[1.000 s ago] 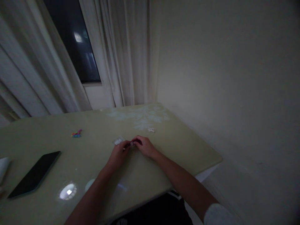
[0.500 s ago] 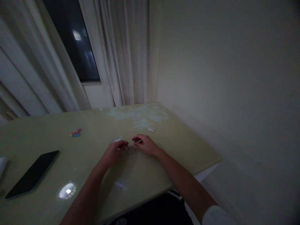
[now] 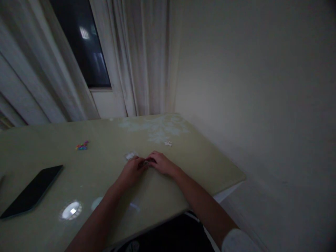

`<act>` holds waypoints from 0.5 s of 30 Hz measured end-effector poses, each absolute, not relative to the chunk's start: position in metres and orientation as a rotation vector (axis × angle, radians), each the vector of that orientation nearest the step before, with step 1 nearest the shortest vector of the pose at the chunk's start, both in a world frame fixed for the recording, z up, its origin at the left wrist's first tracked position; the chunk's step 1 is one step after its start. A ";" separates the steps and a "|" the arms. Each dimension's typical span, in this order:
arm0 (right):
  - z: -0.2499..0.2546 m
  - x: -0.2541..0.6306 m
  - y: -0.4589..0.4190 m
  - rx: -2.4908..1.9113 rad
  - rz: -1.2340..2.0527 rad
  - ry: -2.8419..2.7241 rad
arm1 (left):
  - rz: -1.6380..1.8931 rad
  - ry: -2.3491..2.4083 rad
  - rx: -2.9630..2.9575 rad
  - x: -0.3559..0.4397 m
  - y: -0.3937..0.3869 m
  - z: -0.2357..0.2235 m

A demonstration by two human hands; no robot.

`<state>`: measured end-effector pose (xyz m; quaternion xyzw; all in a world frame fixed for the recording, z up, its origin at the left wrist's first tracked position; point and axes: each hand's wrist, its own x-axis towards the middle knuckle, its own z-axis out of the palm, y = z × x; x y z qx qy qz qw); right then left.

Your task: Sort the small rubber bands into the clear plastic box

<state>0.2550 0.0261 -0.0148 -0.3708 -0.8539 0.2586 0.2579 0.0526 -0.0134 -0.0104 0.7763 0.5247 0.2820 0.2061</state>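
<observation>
My left hand point(image 3: 134, 169) and my right hand point(image 3: 160, 163) meet near the middle of the table, fingers curled and fingertips almost touching. Between them they press in a cluster of small, pale, thin pieces point(image 3: 146, 163), mostly covered by the fingers; their exact kind is too small and dim to tell. Just beyond my left hand lies a small clear packet point(image 3: 131, 155) with something whitish. A little group of small white pieces point(image 3: 168, 143) rests beyond my right hand.
On the left of the glossy table point(image 3: 110, 136) sits a small heap of multicoloured pieces point(image 3: 82, 145). Nearer me lies a flat black tablet-like slab point(image 3: 33, 190). A wall point(image 3: 249, 87) borders the right side; curtains point(image 3: 147, 59) hang behind the table.
Both hands have moved together and closed in on the pale pieces, which lay more spread out between them before. The view has shifted slightly.
</observation>
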 end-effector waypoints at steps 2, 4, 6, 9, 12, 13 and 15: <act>-0.016 0.249 0.026 -1.047 0.684 -2.282 | 0.809 1.478 2.162 0.055 -0.014 -0.010; -0.016 0.245 0.026 -1.071 0.673 -2.252 | 0.834 1.499 2.150 0.056 -0.015 -0.009; -0.015 0.244 0.025 -1.078 0.666 -2.224 | 0.861 1.513 2.127 0.056 -0.016 -0.008; -0.013 0.244 0.023 -1.085 0.663 -2.177 | 0.903 1.502 2.072 0.058 -0.018 -0.004; -0.012 0.244 0.021 -1.079 0.666 -2.128 | 0.948 1.477 2.009 0.058 -0.019 -0.002; -0.011 0.243 0.021 -1.071 0.671 -2.114 | 0.962 1.469 1.990 0.058 -0.019 -0.001; -0.010 0.243 0.020 -1.047 0.683 -2.092 | 0.981 1.449 1.955 0.057 -0.019 0.000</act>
